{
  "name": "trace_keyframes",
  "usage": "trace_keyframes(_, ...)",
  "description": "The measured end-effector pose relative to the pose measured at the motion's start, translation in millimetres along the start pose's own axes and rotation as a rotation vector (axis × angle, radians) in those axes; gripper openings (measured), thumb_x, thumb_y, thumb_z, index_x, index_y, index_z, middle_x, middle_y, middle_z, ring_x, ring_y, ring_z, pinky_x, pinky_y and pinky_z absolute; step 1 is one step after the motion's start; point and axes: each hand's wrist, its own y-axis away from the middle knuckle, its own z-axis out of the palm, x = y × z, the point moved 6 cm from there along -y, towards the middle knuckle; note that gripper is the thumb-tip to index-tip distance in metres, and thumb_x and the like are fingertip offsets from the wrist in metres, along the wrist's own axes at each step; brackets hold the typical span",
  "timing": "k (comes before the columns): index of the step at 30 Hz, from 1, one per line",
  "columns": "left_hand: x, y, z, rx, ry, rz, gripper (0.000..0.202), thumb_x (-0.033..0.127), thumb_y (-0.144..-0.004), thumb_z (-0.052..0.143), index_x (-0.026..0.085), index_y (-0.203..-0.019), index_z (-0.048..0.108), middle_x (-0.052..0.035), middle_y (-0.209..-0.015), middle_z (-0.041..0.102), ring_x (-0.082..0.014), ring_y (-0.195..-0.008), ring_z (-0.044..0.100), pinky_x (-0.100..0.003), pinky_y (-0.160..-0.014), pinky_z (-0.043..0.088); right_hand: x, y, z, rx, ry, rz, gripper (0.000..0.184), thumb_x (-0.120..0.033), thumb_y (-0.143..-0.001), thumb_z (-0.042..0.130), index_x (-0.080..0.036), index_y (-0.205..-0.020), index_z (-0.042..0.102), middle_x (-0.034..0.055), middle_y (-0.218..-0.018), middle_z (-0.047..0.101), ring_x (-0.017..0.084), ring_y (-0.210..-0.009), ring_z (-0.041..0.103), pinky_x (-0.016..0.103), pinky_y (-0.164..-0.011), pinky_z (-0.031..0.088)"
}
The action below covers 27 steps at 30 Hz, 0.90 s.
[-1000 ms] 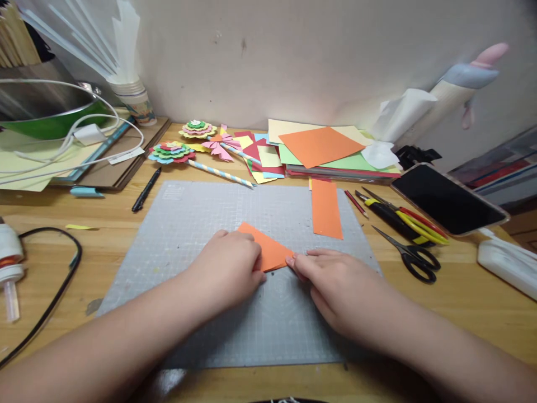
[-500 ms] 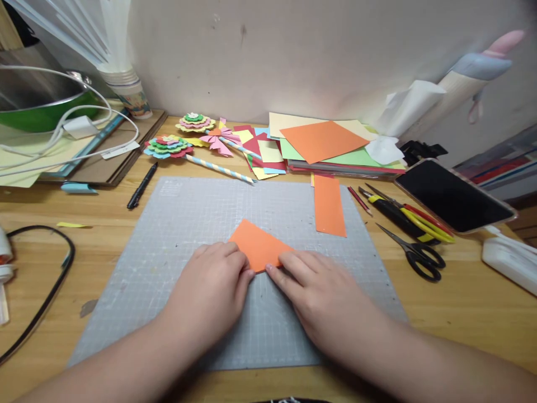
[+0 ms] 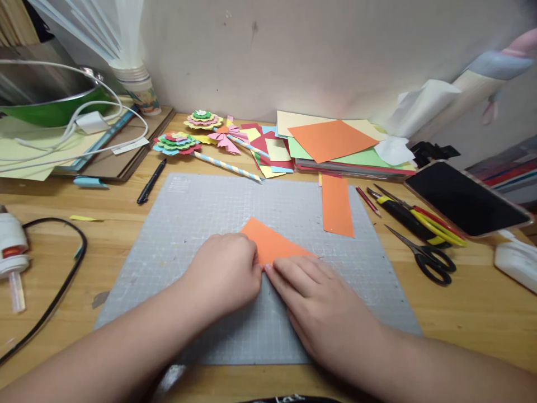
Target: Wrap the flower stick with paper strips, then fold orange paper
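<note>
A folded orange paper (image 3: 277,244) lies on the grey cutting mat (image 3: 210,207), its lower edge partly covered by both hands. My left hand (image 3: 229,266) is closed at the paper's left side, with its fingertips curled over the edge and mostly hidden. Along the lower right edge, my right hand (image 3: 314,288) has its fingers close together and pressed on the paper, one fingertip close beside the left hand. A separate orange paper strip (image 3: 338,206) rests on the mat's upper right.
Black scissors (image 3: 432,263), pliers (image 3: 406,218) and a phone (image 3: 467,196) lie on the right. Paper flowers (image 3: 178,144) and stacked coloured papers (image 3: 333,140) line the back. On the left are a black pen (image 3: 151,182), a glue gun (image 3: 12,246) and its cord (image 3: 79,263).
My left hand has curled tighter and moved in over the paper's left side. My right hand lies lower along the edge. The whole view has shifted slightly.
</note>
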Motion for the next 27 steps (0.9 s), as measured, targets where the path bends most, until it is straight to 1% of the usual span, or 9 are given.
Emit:
trace_keyframes(2,0,0,-0.4,0.0,-0.006,0.004,0.022,0.027,-0.077,0.045,0.019,-0.062,0.06,-0.0071,-0.07,0.067,-0.0188,-0.06,0.056,-0.03,-0.053,0.033,-3,0,-1,-0.001,-0.028,-0.009,0.042,-0.006,-0.086,0.04,-0.001,-0.124,0.056,0.018,-0.106,0.066,0.028,-0.09,0.058,0.044,-0.077,0.053)
trace_keyframes(3,0,0,-0.2,0.001,-0.009,0.01,0.021,0.025,-0.075,0.045,0.019,-0.062,0.06,-0.0071,-0.07,0.067,-0.0187,-0.06,0.056,-0.03,-0.053,0.033,-4,0,-3,0.006,-0.044,-0.018,0.043,-0.006,-0.086,0.04,-0.001,-0.125,0.055,0.0186,-0.108,0.066,0.028,-0.092,0.059,0.045,-0.077,0.053)
trace_keyframes(6,0,1,0.8,0.01,-0.012,0.022,0.02,0.022,-0.074,0.043,0.019,-0.062,0.059,-0.0068,-0.07,0.067,-0.0185,-0.061,0.056,-0.03,-0.053,0.033,-7,1,-9,0.062,-0.081,-0.04,0.046,-0.003,-0.084,0.037,-0.002,-0.127,0.054,0.0198,-0.12,0.063,0.028,-0.106,0.059,0.046,-0.086,0.053)
trace_keyframes(10,-2,1,2.0,0.014,0.018,0.021,0.021,0.025,-0.076,0.044,0.019,-0.062,0.059,-0.0069,-0.073,0.067,-0.0191,-0.062,0.057,-0.03,-0.055,0.035,-9,4,-11,0.102,-0.125,-0.035,0.045,-0.001,-0.08,0.035,-0.005,-0.117,0.06,0.0164,-0.123,0.063,0.026,-0.113,0.059,0.044,-0.092,0.052)
trace_keyframes(12,-2,0,2.2,0.009,0.033,0.018,0.022,0.027,-0.077,0.045,0.019,-0.062,0.059,-0.0069,-0.074,0.067,-0.0191,-0.063,0.057,-0.031,-0.055,0.035,-10,5,-9,0.096,-0.116,-0.034,0.044,0.0,-0.078,0.035,-0.004,-0.114,0.061,0.0159,-0.123,0.063,0.025,-0.114,0.058,0.043,-0.095,0.051)
trace_keyframes(16,-2,0,1.1,0.008,0.057,0.026,0.022,0.026,-0.078,0.045,0.019,-0.061,0.058,-0.0053,-0.073,0.066,-0.0183,-0.063,0.056,-0.031,-0.056,0.035,-9,6,-2,0.069,-0.085,-0.023,0.048,0.002,-0.075,0.034,0.0,-0.116,0.059,0.0185,-0.124,0.061,0.026,-0.116,0.057,0.043,-0.098,0.049)
trace_keyframes(20,-2,6,-0.2,0.03,0.082,0.053,0.017,0.025,-0.078,0.047,0.02,-0.066,0.059,-0.0031,-0.075,0.065,-0.0184,-0.067,0.055,-0.032,-0.061,0.036,-4,4,3,0.03,-0.127,-0.003,0.05,0.0,-0.074,0.034,0.002,-0.118,0.057,0.0205,-0.123,0.061,0.027,-0.117,0.057,0.044,-0.099,0.049)
trace_keyframes(22,-5,11,0.9,0.042,0.088,0.05,0.016,0.027,-0.079,0.049,0.02,-0.07,0.06,-0.003,-0.077,0.065,-0.0194,-0.071,0.056,-0.033,-0.064,0.038,-2,3,4,0.015,-0.141,0.003,0.05,0.0,-0.074,0.033,0.003,-0.119,0.056,0.0207,-0.124,0.061,0.028,-0.117,0.056,0.044,-0.099,0.048)
trace_keyframes(27,-12,20,4.9,0.086,0.065,0.019,0.025,0.032,-0.087,0.043,0.019,-0.075,0.062,-0.0054,-0.08,0.066,-0.0215,-0.077,0.057,-0.035,-0.07,0.04,-3,2,4,0.01,-0.151,-0.02,0.046,0.001,-0.077,0.034,0.001,-0.117,0.057,0.0201,-0.125,0.061,0.028,-0.118,0.055,0.043,-0.101,0.046)
